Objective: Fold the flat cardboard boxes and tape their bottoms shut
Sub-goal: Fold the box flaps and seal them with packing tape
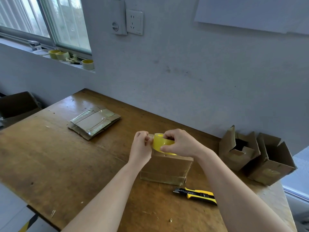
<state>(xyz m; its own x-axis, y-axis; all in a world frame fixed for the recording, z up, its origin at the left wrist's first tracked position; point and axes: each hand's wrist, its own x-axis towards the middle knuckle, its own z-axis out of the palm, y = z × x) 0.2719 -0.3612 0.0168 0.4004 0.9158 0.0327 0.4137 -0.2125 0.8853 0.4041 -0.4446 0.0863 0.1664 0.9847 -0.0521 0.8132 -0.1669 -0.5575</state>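
Fingers of right hand (179, 144) gripping yellow tape roll (161, 143) atop folded box (165, 169), left hand (142, 144) pinching its end.

Folded brown cardboard box (165, 169) standing near the worktop's front-right area, closed face up, yellow tape roll (163, 144) held just above its top. Stack of flat, tape-patched cardboard boxes (94, 121) lying toward the back-left. Two assembled boxes (255, 156) tipped, open flaps up, at the right edge.
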